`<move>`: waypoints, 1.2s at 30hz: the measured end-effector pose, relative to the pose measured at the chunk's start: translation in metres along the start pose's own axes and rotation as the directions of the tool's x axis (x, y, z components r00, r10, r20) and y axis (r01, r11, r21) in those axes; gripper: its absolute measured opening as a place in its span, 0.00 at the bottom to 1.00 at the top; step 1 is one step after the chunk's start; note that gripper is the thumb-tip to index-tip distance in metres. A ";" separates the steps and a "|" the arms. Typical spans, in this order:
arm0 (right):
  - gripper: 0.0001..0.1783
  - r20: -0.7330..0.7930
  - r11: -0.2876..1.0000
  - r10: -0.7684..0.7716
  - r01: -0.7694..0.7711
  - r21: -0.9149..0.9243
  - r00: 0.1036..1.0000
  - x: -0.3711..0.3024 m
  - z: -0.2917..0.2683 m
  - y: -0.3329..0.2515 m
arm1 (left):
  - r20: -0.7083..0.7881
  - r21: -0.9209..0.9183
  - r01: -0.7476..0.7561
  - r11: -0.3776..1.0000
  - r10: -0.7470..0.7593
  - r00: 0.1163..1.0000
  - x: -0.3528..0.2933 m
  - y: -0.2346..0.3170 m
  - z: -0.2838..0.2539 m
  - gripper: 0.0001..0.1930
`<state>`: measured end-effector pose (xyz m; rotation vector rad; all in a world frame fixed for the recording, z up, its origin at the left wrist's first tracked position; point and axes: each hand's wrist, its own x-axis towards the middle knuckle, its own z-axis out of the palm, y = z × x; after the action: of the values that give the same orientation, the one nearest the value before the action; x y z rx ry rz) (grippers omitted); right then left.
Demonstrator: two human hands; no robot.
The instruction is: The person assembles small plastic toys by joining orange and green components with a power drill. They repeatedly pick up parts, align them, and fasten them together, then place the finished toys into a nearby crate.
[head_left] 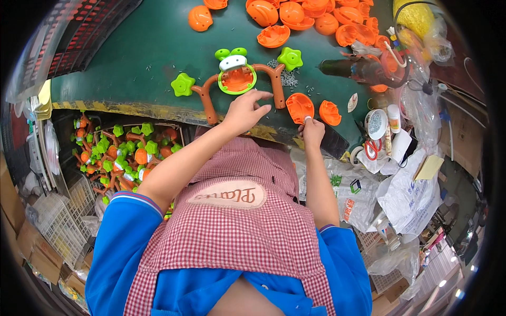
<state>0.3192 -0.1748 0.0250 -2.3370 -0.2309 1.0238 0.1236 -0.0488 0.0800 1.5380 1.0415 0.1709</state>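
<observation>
On the green tabletop lies a toy part with a green-rimmed orange cup [235, 80], a white-and-green frog-like top [232, 59] and two brown forked arms [276, 87]. Green star-shaped knobs [183, 85] tip the arms. My left hand [245, 111] is just below the cup, thumb and index finger apart, with nothing visible between them. My right hand [312, 131] pinches the lower edge of a hollow orange shell half [300, 107]. To its right sits a smaller orange shell piece [330, 113].
Many orange shells [316, 16] are heaped at the far side. Small screws [289, 78] lie scattered behind the right arm piece. A dark power screwdriver [348, 69], a tub of screws [376, 125] and red-handled scissors [372, 149] are at right. A bin of finished-looking toys [121, 152] stands below the left table edge [105, 107].
</observation>
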 end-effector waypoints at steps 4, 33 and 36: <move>0.22 -0.026 0.996 -0.062 0.063 0.056 0.998 -0.005 0.005 0.002 | -0.010 -0.041 -0.021 0.999 0.020 1.000 0.000 -0.009 -0.001 0.17; 0.17 0.037 0.980 -0.195 0.193 0.041 0.980 -0.049 0.007 -0.026 | -0.123 -0.316 -0.032 0.948 -0.007 0.992 0.046 0.019 0.032 0.13; 0.13 -0.023 0.953 -0.298 0.299 0.044 0.954 -0.047 0.009 -0.024 | -0.029 -0.282 -0.004 0.959 -0.005 1.000 0.044 0.025 0.025 0.13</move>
<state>0.2816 -0.1689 0.0627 -2.1824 -0.5306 0.8506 0.1782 -0.0344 0.0754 1.2798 0.9937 0.3286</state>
